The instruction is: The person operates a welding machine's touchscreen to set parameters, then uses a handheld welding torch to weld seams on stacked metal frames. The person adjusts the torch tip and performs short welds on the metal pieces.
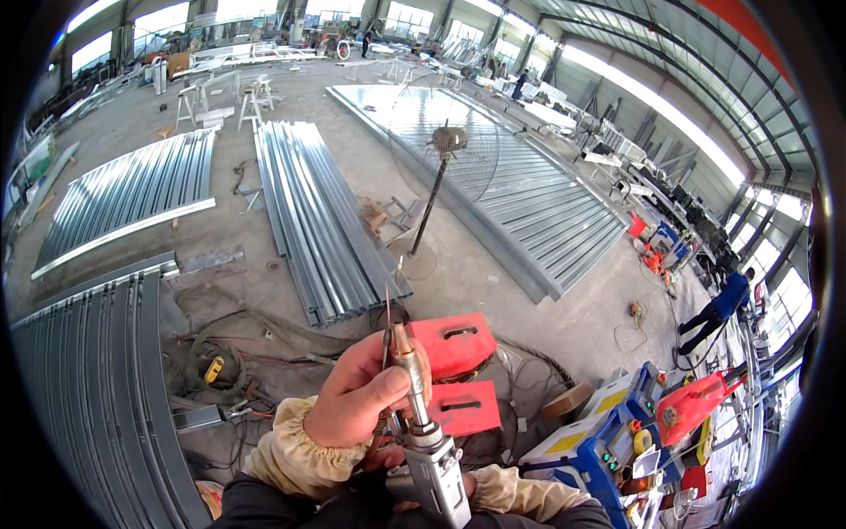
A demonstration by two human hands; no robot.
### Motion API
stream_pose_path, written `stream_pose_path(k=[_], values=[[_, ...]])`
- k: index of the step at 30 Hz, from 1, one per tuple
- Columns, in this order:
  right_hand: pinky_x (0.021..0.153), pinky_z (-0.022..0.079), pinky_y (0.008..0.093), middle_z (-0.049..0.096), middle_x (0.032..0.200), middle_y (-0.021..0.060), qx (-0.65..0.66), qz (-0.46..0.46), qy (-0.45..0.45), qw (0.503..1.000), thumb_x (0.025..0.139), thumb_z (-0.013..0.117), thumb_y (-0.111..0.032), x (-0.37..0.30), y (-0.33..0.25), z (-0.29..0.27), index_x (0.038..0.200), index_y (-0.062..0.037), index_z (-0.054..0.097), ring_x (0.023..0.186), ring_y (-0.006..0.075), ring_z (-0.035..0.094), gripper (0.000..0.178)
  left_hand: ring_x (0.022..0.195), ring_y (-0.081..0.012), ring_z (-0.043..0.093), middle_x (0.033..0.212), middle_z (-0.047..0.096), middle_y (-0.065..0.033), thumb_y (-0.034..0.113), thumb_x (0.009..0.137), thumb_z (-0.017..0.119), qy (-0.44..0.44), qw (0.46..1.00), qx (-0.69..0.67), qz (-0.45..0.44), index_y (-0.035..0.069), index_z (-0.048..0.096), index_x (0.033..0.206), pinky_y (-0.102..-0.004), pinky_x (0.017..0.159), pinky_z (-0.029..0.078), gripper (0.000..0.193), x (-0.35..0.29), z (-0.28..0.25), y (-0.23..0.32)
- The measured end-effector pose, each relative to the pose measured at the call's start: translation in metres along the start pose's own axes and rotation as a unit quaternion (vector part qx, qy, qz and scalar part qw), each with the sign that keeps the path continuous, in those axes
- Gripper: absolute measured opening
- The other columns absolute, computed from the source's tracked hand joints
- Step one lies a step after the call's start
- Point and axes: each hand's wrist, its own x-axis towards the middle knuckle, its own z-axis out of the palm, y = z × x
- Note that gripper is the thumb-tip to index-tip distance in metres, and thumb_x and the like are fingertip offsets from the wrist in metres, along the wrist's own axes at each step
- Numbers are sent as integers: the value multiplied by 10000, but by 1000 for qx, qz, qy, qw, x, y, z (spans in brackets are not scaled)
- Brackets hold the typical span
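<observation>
In front of my lap I hold a handheld welding gun (443, 485) with a silver body, tilted upward. My left hand (361, 388) is closed around its slim front tube, thumb on the near side, just below the copper-coloured nozzle (403, 342). A thin wire (388, 309) sticks up beside the nozzle. My right hand (384, 457) is wrapped round the gun lower down; the body hides most of it, and only some fingers show. Both forearms wear cream sleeves with gathered cuffs.
Two red metal boxes (423, 331) with black handles stand just ahead. Cables and a yellow tool (213, 369) lie at left. Corrugated panels (88, 388), long metal profiles (308, 203) and a pedestal fan (448, 141) are beyond. Blue-white machines (573, 454) and a person (727, 300) are at right.
</observation>
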Motion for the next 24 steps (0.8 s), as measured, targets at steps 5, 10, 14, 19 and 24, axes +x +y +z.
stream_pose_path(k=[5,10,14,19,24], values=[[1113,434,438,568,1394,110,-80,-20,-33,996,801,896,-217,9,-35,-3,1465,-47,472,1299,245,542,806,654,-90,484,909,582,-95,329,951,752,53,998,46,-1,16,582,993,-297,671,478,359,-23,-5,-11],[1127,408,383,578,1411,103,76,119,-20,990,937,717,-46,-27,-36,-18,1466,-31,492,1336,204,526,575,699,-120,524,913,575,-93,343,955,745,60,995,77,-17,19,577,979,-286,668,466,366,-33,5,-18],[1089,422,357,595,1287,79,-21,111,86,990,984,620,38,-56,-51,-36,1343,-40,558,1236,184,540,373,705,-127,531,902,564,-90,358,950,745,62,992,112,-21,16,569,973,-288,651,466,385,-34,5,-32],[963,503,373,653,1155,85,-222,57,-8,973,990,623,-9,-35,-108,-81,1254,-44,592,1128,228,637,268,692,-128,541,887,564,-91,395,938,756,51,989,131,-44,13,570,975,-289,643,477,427,-33,11,-44],[933,523,411,636,1225,116,-368,42,-91,924,850,711,16,-22,-132,-97,1352,-66,563,1130,304,633,530,691,-124,543,890,568,-88,407,937,756,43,988,140,-51,15,573,976,-288,647,479,434,-31,13,-57]])
